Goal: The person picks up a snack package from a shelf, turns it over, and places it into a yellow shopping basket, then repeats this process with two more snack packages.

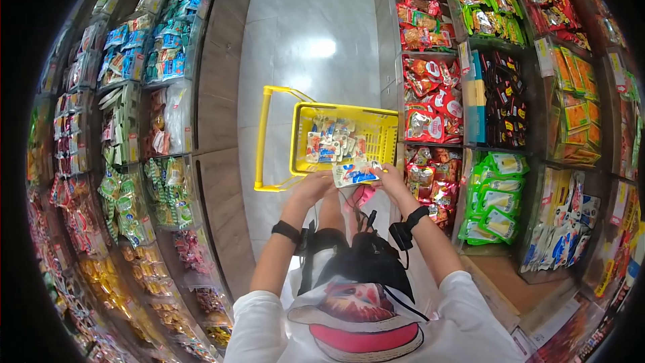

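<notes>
Between my two hands is a small white and blue snack packet [356, 174], held above the near edge of a yellow shopping basket [384, 115]. My left hand [314, 187] is closed at the packet's left end. At its right end my right hand [392, 180] grips it with the fingers pressed together. Inside the basket lies a pile of similar small packets [328, 140], white with blue and red print. The basket's yellow handle [263, 138] stands out to its left.
Shelves of bagged snacks [124, 121] line the left side. On the right, bins hold red packets [433, 111], green packets [498, 198] and white and blue packets [557, 228]. A grey tiled floor [309, 20] runs between the shelves.
</notes>
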`<action>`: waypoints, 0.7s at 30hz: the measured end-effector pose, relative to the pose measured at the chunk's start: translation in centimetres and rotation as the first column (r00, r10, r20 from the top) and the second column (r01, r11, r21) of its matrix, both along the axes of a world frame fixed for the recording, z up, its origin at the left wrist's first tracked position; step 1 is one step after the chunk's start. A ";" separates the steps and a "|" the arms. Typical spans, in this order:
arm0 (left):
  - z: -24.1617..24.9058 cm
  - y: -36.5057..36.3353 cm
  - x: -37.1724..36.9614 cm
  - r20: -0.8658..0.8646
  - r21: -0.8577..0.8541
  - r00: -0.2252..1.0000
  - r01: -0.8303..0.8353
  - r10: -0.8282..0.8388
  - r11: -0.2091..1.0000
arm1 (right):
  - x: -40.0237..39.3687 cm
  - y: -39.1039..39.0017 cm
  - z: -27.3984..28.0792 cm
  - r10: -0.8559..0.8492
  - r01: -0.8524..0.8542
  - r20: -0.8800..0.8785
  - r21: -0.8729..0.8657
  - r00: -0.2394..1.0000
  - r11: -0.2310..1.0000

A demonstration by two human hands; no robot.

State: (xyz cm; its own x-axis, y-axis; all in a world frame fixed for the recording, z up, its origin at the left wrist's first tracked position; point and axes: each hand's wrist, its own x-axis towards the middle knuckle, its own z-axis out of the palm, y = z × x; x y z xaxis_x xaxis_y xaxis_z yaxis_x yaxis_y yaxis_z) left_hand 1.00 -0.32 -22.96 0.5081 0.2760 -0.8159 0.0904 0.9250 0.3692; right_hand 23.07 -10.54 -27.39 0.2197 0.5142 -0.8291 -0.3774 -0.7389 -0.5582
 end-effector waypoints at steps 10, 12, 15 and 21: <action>-8.2 1.9 -3.6 -0.271 0.034 0.963 0.011 -0.002 0.999 | -2.5 2.0 -3.1 0.292 -0.292 -0.003 -0.054 0.956 0.955; -9.5 2.3 -5.3 -0.307 0.053 0.951 0.063 -0.044 0.997 | -3.2 3.4 -2.5 0.348 -0.348 -0.012 -0.011 0.938 0.937; -12.2 3.7 -8.2 -0.287 0.232 0.900 0.399 -0.329 0.887 | -4.4 3.8 -4.2 0.531 -0.549 0.299 -0.025 0.793 0.835; -3.0 9.1 -4.2 -0.213 0.019 0.919 0.344 -0.332 0.939 | -2.1 3.7 -0.7 0.390 -0.542 0.562 0.127 0.730 0.831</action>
